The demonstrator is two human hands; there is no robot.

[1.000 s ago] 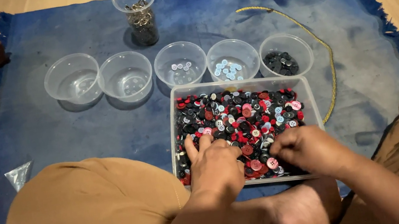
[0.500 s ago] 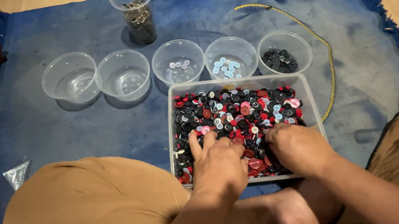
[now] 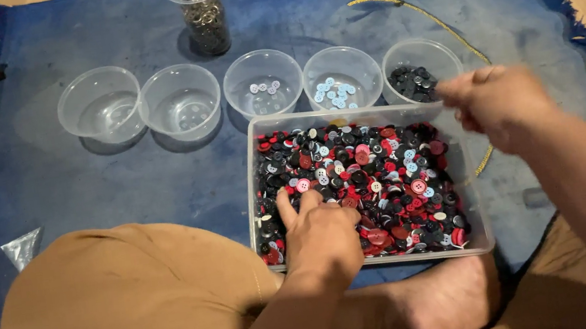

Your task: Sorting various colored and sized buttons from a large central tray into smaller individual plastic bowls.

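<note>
The left hand (image 3: pixel 321 232) lies in the clear tray (image 3: pixel 354 113) on top of the buttons (image 3: pixel 377 176). Its fingers are spread a little and press on the red, black and white buttons, and I cannot tell if it has picked one up. The right hand (image 3: pixel 500 103) is up in the air by the far right corner of the tray, close to the cup with dark buttons (image 3: pixel 417 73). Its fingers are curled in tight, but what they pinch is too small to see. The tray sits on a blue cloth (image 3: pixel 84 184) on the floor, just behind a bare foot (image 3: pixel 433 312). Five clear cups stand in a row behind it. A tall cup of metal rings (image 3: pixel 201 11) is cut off at the top. A knee (image 3: pixel 123 307) hides the near cloth.
</note>
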